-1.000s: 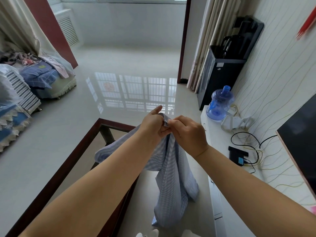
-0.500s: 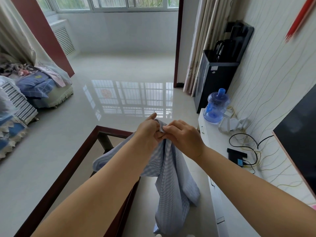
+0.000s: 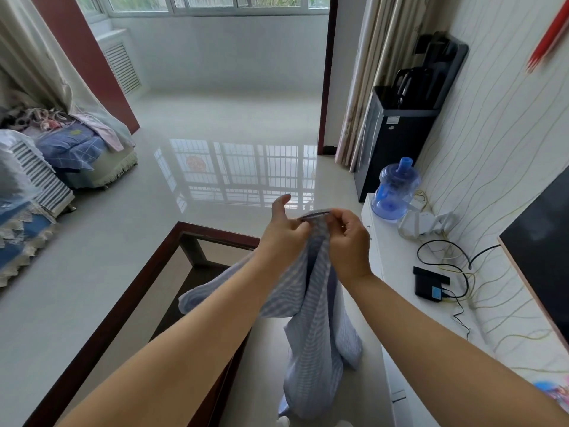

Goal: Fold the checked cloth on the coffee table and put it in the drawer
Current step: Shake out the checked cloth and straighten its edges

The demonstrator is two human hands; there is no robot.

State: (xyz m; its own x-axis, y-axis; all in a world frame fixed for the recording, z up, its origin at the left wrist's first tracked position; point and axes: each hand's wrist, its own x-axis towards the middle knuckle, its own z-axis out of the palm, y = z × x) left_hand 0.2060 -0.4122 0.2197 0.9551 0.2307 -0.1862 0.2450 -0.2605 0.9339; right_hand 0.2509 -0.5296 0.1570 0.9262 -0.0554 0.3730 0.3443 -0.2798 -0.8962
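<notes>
Checked cloth (image 3: 311,328), pale blue w/ thin stripes, hangs in the air over the near right corner of the glass-top coffee table (image 3: 147,272), its top edge bunched btwn both hands and one end trailing left onto the glass. Left hand (image 3: 284,229) pinches that top edge w/ curled fingers, thumb sticking up; right hand (image 3: 349,234), just beside it, pinches the same edge btwn thumb and forefinger, other fingers curled. To the right, a white TV cabinet (image 3: 397,263) carries a blue water jug (image 3: 395,189) and a black router (image 3: 429,283).
</notes>
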